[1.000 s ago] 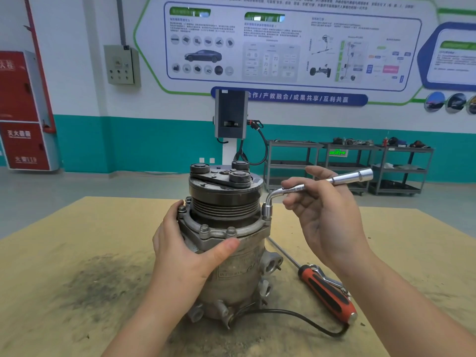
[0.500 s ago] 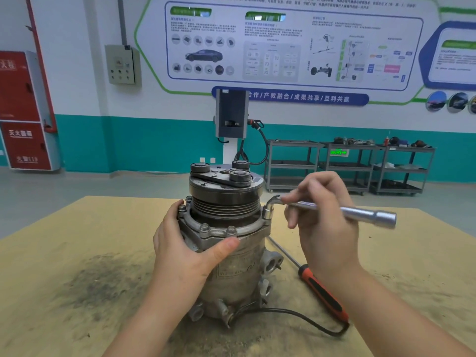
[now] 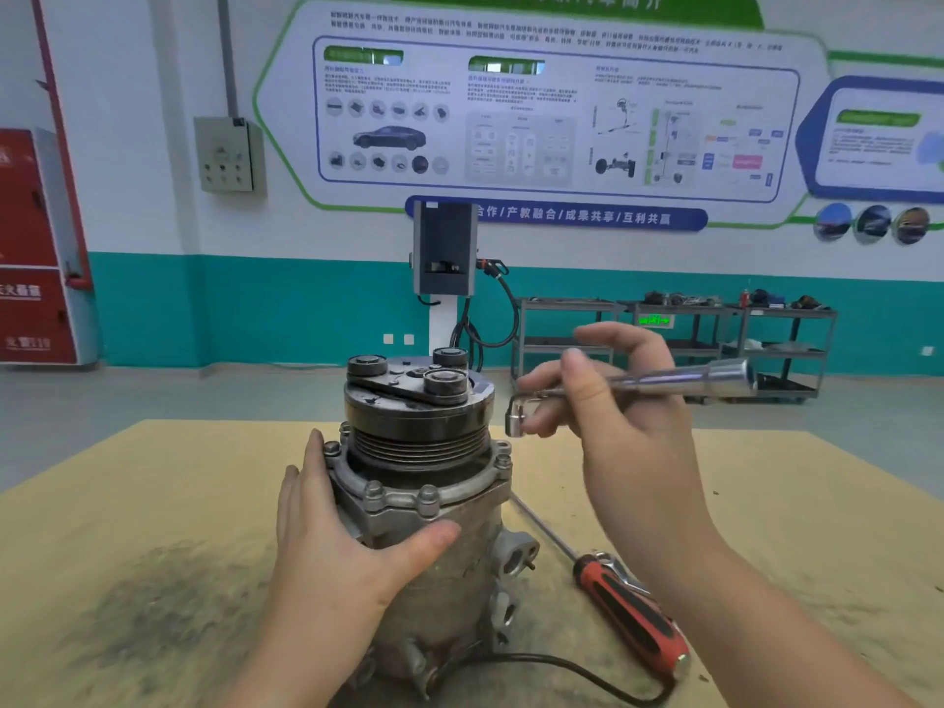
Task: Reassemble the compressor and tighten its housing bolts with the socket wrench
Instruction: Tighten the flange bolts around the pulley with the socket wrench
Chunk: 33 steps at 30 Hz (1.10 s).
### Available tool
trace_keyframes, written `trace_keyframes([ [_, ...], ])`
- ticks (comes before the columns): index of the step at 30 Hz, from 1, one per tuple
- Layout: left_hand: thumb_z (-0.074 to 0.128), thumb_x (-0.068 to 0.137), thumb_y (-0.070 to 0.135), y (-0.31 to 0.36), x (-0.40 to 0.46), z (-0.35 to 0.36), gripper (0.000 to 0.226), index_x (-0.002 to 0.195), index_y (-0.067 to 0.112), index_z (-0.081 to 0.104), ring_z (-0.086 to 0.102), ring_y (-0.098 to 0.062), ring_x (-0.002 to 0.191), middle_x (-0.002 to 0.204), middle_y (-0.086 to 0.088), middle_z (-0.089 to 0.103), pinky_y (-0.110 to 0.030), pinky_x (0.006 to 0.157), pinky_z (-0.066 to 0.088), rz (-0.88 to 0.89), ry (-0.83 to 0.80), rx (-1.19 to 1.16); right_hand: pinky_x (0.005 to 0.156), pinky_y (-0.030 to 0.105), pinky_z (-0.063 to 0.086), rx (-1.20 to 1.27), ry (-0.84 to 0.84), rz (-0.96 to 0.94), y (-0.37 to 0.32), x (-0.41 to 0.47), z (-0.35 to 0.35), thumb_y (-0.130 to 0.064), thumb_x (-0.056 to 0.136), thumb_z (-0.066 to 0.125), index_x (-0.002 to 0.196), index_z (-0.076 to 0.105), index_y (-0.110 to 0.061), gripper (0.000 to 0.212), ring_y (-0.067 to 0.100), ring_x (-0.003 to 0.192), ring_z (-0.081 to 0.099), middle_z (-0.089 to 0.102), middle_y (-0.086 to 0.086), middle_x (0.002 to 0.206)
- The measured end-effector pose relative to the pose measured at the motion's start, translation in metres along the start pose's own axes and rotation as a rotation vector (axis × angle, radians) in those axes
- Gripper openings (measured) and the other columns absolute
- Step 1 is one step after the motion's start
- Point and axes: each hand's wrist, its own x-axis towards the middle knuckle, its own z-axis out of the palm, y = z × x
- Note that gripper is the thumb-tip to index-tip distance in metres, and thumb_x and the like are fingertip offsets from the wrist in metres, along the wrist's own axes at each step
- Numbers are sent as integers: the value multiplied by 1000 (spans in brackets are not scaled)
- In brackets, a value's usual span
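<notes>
Grey metal compressor (image 3: 424,508) stands upright on a tan table (image 3: 153,503), pulley end up. The left hand (image 3: 337,549) wraps its side, fingers behind, thumb pressed across the front just below two flange bolts (image 3: 401,495). The right hand (image 3: 618,426) pinches the shaft of an L-shaped wrench (image 3: 664,380), whose socket end (image 3: 513,420) hangs just above the bolt on the right of the flange. A red-handled screwdriver (image 3: 628,610) lies on the table beside the compressor, under the right forearm.
</notes>
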Motion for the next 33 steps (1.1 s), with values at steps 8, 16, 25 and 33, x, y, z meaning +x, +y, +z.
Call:
trace_keyframes([
  [8, 74, 39, 75, 0, -1, -1, 138, 155, 30, 14, 30, -14, 141, 143, 13, 36, -45, 118, 28, 34, 14, 0, 51, 25, 51, 513, 105, 450, 14, 10, -7, 4, 96, 39, 102, 43, -9, 16, 17, 45, 55, 68, 13, 66],
  [16, 70, 40, 76, 1, -1, 0, 128, 150, 29, 24, 35, -18, 138, 141, 5, 43, -48, 114, 34, 45, 27, -2, 47, 24, 50, 660, 69, 746, 21, 17, -16, -3, 88, 43, 92, 50, -5, 8, 15, 47, 52, 64, 9, 66],
  [25, 66, 38, 83, 3, -4, 1, 135, 152, 30, 20, 24, -11, 140, 145, 7, 35, -42, 117, 27, 7, 68, 36, 43, 21, 47, 725, 139, 876, 28, 15, -18, -5, 96, 45, 86, 58, 2, 18, 10, 44, 53, 58, 7, 58],
  [33, 63, 38, 81, 5, -5, 1, 134, 153, 31, 17, 23, -12, 141, 147, 7, 33, -46, 118, 28, -15, 63, 53, 57, 25, 55, 338, 20, 339, 20, 8, -2, -6, 98, 47, 88, 56, -9, 14, 16, 53, 64, 70, 7, 71],
])
